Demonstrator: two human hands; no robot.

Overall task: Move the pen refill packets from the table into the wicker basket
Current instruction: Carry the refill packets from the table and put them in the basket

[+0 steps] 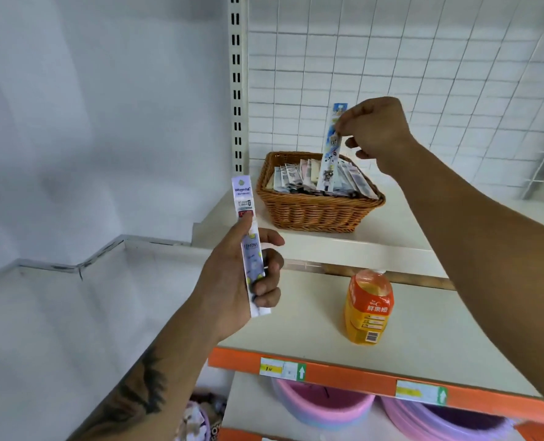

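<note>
Lowering one pen refill packet [331, 154] upright into the wicker basket [315, 198], the right hand [375, 132] pinches its upper part, lower end among roughly ten packets already inside. At the basket's 7 o'clock, the left hand [245, 281] is closed around a second packet [250, 246]. Next move likely: release, then feed the second. One orange bottle [367, 308] stands at 5 o'clock.

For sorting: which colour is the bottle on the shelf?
Orange bottle, yellow lower label; head view.
</note>
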